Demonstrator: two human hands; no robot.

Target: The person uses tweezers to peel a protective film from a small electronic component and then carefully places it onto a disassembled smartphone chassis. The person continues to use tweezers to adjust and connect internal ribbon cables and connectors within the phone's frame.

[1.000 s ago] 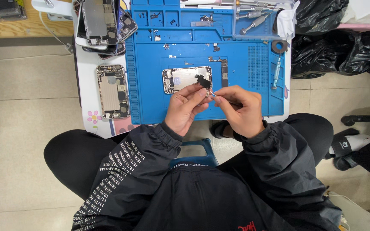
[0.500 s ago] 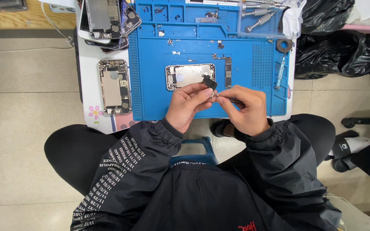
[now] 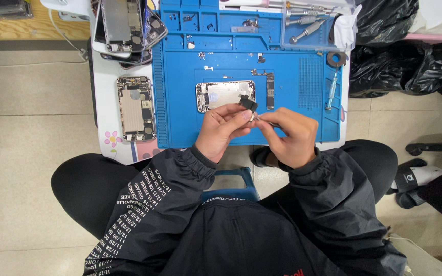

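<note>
My left hand (image 3: 223,130) pinches a small black phone part (image 3: 248,105) between thumb and fingers, held just above the near half of the blue repair mat (image 3: 303,76). My right hand (image 3: 290,135) grips thin metal tweezers (image 3: 263,120) whose tips meet the black part. An opened phone body (image 3: 225,95) lies on the mat just beyond both hands, with a narrow circuit board (image 3: 270,92) to its right.
Another stripped phone chassis (image 3: 135,108) lies on the white table left of the mat. More phone shells (image 3: 129,23) are stacked at the back left. A blue screwdriver (image 3: 331,91), a tool tray (image 3: 315,23), black bags (image 3: 410,61) and chair bases at right.
The view has shifted slightly; my hands stay together over the mat's front edge, still working the small black part with the tweezers.
</note>
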